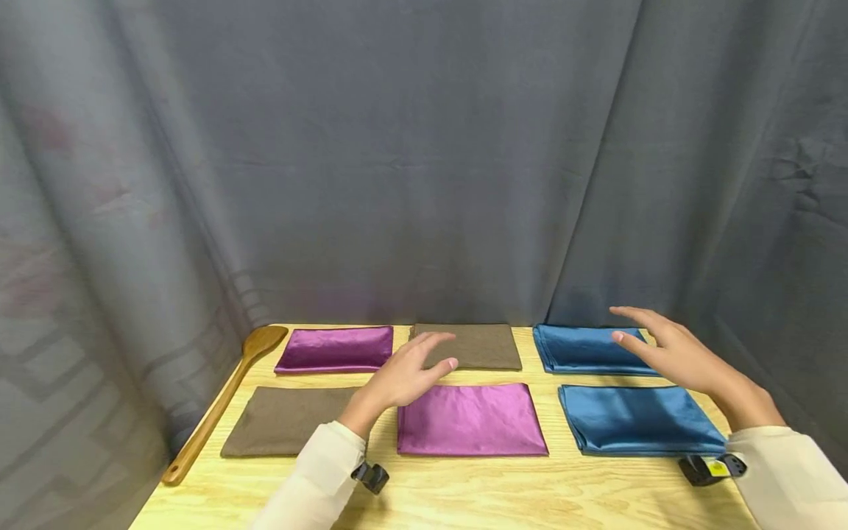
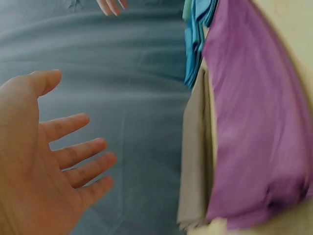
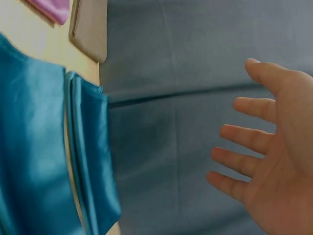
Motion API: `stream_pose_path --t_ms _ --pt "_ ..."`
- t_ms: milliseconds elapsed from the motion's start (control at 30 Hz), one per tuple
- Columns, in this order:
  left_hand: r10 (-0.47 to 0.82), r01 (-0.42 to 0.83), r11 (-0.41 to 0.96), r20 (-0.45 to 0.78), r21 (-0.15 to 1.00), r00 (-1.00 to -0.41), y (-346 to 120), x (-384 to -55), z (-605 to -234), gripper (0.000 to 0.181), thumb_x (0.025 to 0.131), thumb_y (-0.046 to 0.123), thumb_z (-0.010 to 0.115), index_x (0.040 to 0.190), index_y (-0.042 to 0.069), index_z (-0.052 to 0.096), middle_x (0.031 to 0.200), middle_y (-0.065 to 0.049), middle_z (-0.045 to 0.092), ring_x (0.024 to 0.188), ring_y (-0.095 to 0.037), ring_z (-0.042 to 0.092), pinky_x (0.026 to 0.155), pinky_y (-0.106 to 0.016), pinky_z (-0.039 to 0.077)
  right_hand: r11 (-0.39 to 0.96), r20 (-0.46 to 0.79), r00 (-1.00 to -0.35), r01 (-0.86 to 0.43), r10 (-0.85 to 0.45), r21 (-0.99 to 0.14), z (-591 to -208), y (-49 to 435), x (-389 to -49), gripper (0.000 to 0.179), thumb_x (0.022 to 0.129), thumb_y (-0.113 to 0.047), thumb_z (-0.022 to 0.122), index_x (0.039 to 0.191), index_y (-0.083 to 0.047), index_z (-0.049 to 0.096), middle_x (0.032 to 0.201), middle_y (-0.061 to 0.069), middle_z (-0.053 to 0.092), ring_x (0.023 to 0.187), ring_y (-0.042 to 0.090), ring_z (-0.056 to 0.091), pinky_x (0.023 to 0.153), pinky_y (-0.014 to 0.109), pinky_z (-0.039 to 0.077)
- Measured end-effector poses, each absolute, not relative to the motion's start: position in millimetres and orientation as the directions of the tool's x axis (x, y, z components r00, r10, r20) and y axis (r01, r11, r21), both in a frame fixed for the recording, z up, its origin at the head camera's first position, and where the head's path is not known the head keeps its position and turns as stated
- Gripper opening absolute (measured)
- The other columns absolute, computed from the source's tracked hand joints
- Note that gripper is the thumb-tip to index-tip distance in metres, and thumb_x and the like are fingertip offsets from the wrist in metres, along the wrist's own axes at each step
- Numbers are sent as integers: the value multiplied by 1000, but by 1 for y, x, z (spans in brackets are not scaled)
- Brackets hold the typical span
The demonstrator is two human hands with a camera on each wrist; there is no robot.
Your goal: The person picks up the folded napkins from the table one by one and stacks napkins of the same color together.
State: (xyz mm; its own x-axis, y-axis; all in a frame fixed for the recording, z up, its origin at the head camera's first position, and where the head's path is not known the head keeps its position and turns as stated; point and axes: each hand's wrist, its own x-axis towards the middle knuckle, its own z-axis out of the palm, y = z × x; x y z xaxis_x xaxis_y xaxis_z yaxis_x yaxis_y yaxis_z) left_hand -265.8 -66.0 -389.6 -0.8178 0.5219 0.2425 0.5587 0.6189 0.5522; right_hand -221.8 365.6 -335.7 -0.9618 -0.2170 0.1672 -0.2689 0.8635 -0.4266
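Note:
My left hand [image 1: 407, 372] is held in the air above the table, over the gap between the front pink-purple folded cloth [image 1: 473, 421] and the back brown folded cloth [image 1: 486, 347]. Its fingers are spread and hold nothing, as the left wrist view also shows. On the other side, my right hand [image 1: 676, 353] hovers above two blue folded cloths, the back one [image 1: 583, 350] and the front one [image 1: 642, 421]. The right wrist view shows that hand's fingers [image 3: 244, 139] extended and apart, touching nothing.
A darker purple folded cloth [image 1: 338, 348] lies at the back left, with another brown folded cloth [image 1: 285, 421] in front of it. Along the table's left edge lies a long wooden spoon [image 1: 228, 394]. Grey curtains [image 1: 397, 162] hang behind and beside the wooden table [image 1: 464, 493].

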Motion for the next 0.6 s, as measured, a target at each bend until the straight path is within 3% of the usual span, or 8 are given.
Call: stream_pose_path --t_ms 267,367,433,500,600 --pt "545 512 492 209 704 -812 -18 -260 -408 52 104 52 50 150 27 52 151 0 57 140 -28 53 114 -50 46 845 119 -979 -202 -165 -495 -366 397 -210 63 109 -40 50 156 -1 39 154 34 43 129 60 50 90 70 51" --pt "559 501 473 192 725 -806 1 -257 -414 50 104 52 50 149 31 53 151 2 57 138 -27 55 112 -48 47 851 96 -986 -165 -135 -498 -379 408 -205 62 109 -41 49 155 0 41 152 33 46 126 57 56 85 54 59" --pt "567 500 458 192 735 -801 11 -255 -416 48 104 50 51 148 31 54 149 3 58 138 -24 55 112 -45 47 846 81 -990 -144 -120 -513 -386 415 -201 62 109 -40 49 154 2 41 150 35 47 124 57 57 82 51 60" --pt "575 496 435 192 751 -795 20 -252 -419 47 104 46 52 147 28 55 148 2 59 137 -23 56 111 -41 48 847 59 -994 -112 -96 -519 -393 421 -198 63 110 -41 47 154 3 40 149 36 48 125 57 56 82 51 60" --pt "586 487 402 191 775 -788 32 -250 -424 46 104 41 55 146 23 56 146 0 62 135 -24 59 109 -34 49 837 11 -997 -68 -73 -544 -401 428 -195 66 110 -42 44 154 7 36 150 40 43 127 63 50 85 63 55"
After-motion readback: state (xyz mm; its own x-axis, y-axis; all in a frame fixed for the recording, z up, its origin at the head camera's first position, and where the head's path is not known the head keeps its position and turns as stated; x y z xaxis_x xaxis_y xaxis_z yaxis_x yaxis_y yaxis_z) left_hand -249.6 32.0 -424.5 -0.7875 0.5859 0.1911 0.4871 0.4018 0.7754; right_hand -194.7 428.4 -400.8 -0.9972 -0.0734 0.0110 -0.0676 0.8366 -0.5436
